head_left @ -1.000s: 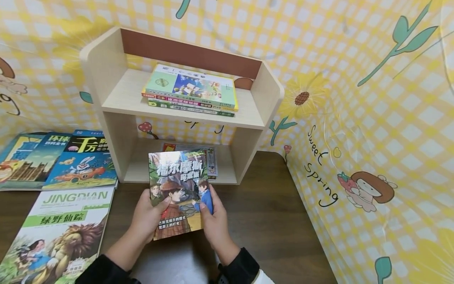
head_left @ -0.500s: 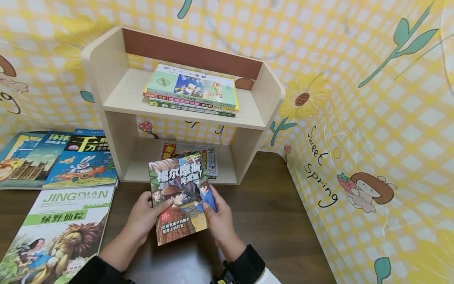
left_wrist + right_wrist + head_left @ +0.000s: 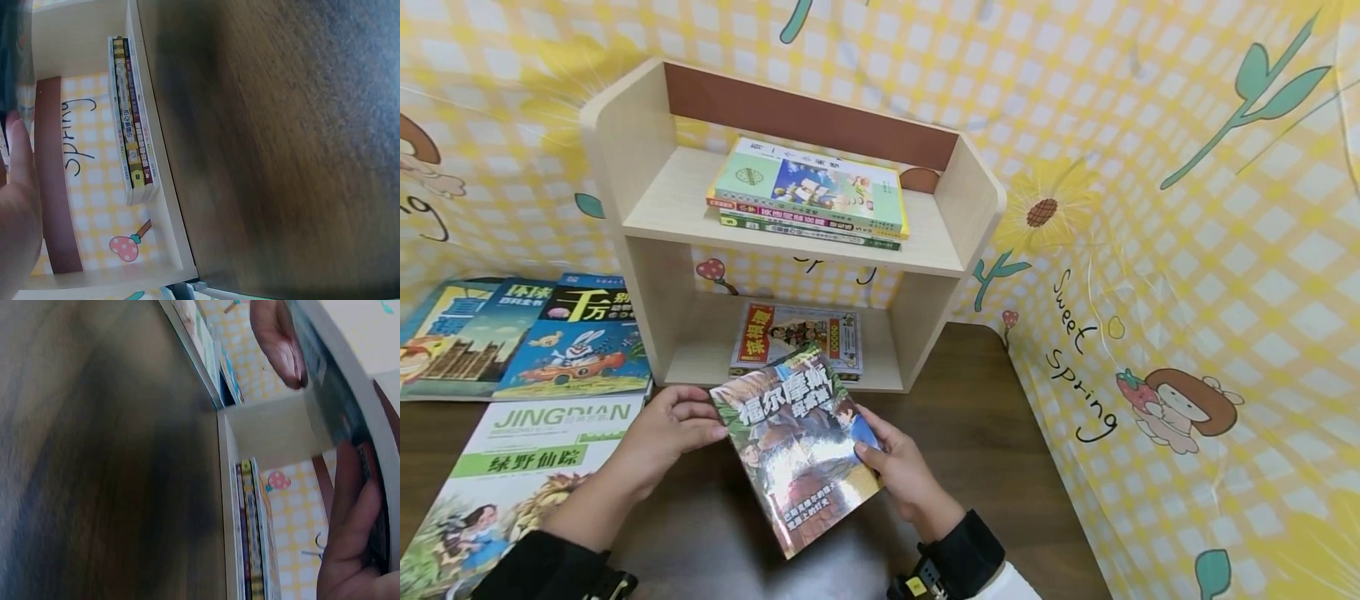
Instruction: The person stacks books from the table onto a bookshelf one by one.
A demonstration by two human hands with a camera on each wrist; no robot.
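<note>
Head view bright, even light, sharp; white glare on glossy book cover [image 3: 797,454]. Wide-angle bend at edges. Both wrist views dimmer, soft; desk [image 3: 281,144] blurred w/ dark shadow patches.

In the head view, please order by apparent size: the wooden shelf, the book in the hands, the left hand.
1. Wooden shelf, clearly the largest.
2. Book in the hands, though nearness to the camera enlarges it.
3. Left hand, smallest; it touches the book's left edge.

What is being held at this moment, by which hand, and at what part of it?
A glossy detective storybook. The right hand grips its right edge, thumb on the cover. The left hand touches its upper left corner with its fingertips.
</note>
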